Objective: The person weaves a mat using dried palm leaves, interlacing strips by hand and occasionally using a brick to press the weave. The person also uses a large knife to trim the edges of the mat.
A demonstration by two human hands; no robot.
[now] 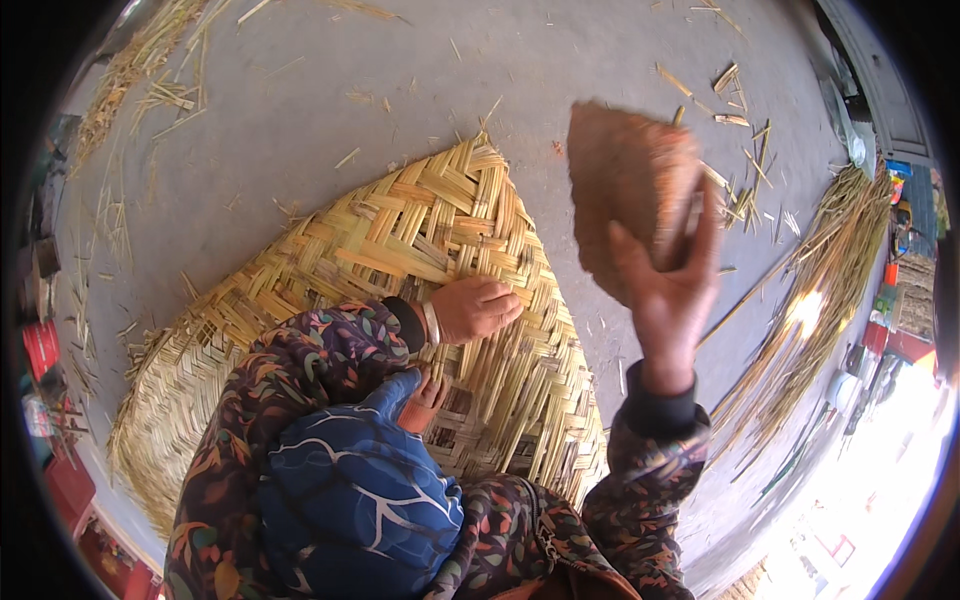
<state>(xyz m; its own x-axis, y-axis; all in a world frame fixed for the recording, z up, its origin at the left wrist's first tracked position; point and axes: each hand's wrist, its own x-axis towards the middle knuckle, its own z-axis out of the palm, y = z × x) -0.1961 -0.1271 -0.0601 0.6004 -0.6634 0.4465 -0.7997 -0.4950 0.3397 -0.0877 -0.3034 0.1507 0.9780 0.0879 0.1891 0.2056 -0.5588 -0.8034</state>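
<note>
A woven mat of flat split stalks [420, 247] lies on the floor, its pointed corner facing away from me. My left hand [476, 309] rests palm down on the weave, fingers curled, with a pale bracelet at the wrist. To the right, my right hand [667, 292] grips a broken piece of brick or stone [619, 187], raised above the floor beside the mat and slightly blurred. Below my left hand a bit of orange-cuffed skin shows by a blue patterned knee, partly hidden; I cannot tell what it is.
A bundle of long dry stalks [817, 292] lies on the grey concrete floor [525, 60] at the right. Loose straw [142, 67] is heaped at the upper left, and stalk scraps [727, 79] are scattered at the upper right. A red container [41, 349] stands at the left edge.
</note>
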